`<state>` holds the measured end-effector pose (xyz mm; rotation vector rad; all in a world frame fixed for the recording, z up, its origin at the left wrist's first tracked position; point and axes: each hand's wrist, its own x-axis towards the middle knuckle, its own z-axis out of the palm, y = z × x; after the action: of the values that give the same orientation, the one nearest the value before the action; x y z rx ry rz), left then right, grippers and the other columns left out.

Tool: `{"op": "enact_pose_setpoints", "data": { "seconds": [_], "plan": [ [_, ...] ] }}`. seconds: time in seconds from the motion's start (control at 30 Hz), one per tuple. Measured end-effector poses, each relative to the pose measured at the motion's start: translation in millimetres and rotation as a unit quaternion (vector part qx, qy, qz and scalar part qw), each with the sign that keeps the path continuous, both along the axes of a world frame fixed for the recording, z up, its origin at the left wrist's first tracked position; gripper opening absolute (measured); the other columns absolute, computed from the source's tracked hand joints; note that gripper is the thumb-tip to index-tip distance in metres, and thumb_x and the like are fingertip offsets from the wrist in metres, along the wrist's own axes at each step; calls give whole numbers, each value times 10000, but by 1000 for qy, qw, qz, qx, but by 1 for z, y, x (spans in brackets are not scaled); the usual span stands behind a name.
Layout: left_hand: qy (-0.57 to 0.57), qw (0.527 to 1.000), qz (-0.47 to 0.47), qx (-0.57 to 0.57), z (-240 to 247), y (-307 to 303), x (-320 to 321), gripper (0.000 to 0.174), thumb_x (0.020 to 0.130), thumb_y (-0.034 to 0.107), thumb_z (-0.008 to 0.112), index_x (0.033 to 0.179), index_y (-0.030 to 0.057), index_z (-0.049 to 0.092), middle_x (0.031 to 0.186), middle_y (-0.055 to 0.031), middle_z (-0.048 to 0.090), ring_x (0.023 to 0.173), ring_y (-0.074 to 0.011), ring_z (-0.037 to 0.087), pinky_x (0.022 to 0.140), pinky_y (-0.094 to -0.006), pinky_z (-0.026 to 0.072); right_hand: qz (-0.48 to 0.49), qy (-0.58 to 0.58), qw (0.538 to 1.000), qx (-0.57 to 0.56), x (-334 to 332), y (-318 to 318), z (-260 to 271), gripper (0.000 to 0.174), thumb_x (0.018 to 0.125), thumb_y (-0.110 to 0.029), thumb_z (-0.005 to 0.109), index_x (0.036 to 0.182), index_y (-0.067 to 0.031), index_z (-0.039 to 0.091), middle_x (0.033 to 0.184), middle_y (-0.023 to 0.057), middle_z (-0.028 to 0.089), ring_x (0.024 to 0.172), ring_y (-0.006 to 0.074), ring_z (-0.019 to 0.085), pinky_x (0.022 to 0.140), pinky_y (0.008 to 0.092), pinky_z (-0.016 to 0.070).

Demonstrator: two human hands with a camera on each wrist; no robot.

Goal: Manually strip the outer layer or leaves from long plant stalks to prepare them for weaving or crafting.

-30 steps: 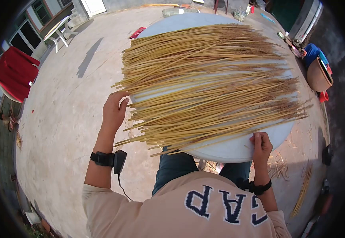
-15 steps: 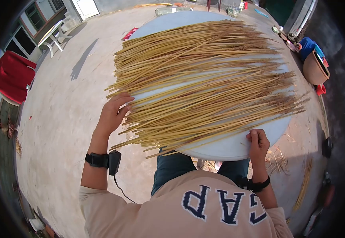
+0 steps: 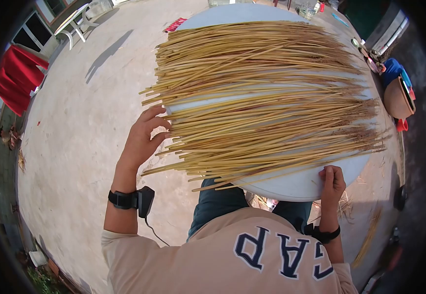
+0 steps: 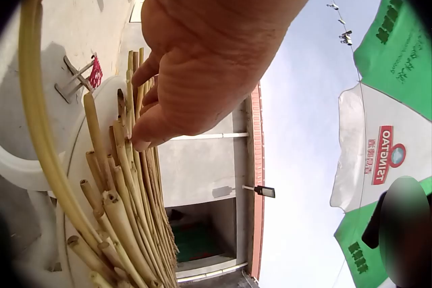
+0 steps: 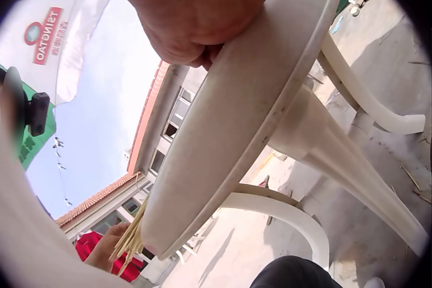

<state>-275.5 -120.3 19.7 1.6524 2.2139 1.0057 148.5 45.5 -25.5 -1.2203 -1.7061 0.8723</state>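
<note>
A wide layer of long yellow stalks [image 3: 262, 98] lies across a round white plastic table [image 3: 291, 188], cut ends to the left and brownish tips to the right. My left hand [image 3: 144, 137] is at the table's left side, its spread fingers touching the cut stalk ends. In the left wrist view the fingertips [image 4: 142, 141] press on those stalk ends [image 4: 128, 187]. My right hand [image 3: 331, 180] sits with curled fingers on the table's near rim, just below the lowest stalks. From below, the right hand [image 5: 196, 4] grips the rim [image 5: 250, 119].
The table stands on a concrete yard on white legs [image 5: 337, 160]. A red cloth [image 3: 17, 78] and a white chair [image 3: 78, 22] are at the far left. A clay pot [image 3: 399, 98] and blue container [image 3: 394, 68] sit right. Loose straw [image 3: 369, 235] lies by my right leg.
My left hand has moved right from the table's edge onto the cut ends of the stalks, with its fingers spread more. The right hand stays at the near rim.
</note>
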Motion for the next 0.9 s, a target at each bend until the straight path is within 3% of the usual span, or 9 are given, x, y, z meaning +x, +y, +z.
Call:
{"op": "enact_pose_setpoints", "data": {
  "seconds": [0.3, 0.5, 0.73, 0.9],
  "plan": [
    [-69, 997, -19, 38, -11, -7, -8, 231, 678, -63, 641, 868, 69, 633, 1172, -79, 536, 1185, -267, 431, 952, -353, 382, -23, 3, 999, -40, -2, 3, 1, 151, 910, -165, 493, 852, -45, 564, 698, -11, 560, 623, 22, 456, 552, 146, 344],
    [25, 997, -31, 61, -21, -1, -10, 131, 696, -24, 639, 788, 53, 586, 1143, -81, 549, 1194, -293, 419, 952, -380, 382, -50, 0, 998, -36, -4, 1, -2, 154, 912, -167, 490, 856, -42, 560, 676, -25, 535, 614, 22, 441, 539, 154, 332],
    [31, 997, -29, 63, -21, 1, -10, 110, 715, -22, 609, 775, 51, 553, 1108, -89, 557, 1179, -307, 429, 928, -390, 387, -56, -19, 998, -26, -5, 1, -2, 152, 915, -153, 484, 857, -33, 557, 676, -26, 520, 612, 27, 418, 555, 162, 335],
    [26, 998, -39, 45, -14, -2, -5, 158, 677, -13, 651, 784, 55, 557, 1108, -87, 560, 1164, -314, 440, 919, -395, 395, -66, -11, 997, -38, -6, -1, 1, 151, 917, -137, 475, 854, -24, 552, 685, -15, 519, 633, 36, 433, 589, 167, 355]
  ]
}}
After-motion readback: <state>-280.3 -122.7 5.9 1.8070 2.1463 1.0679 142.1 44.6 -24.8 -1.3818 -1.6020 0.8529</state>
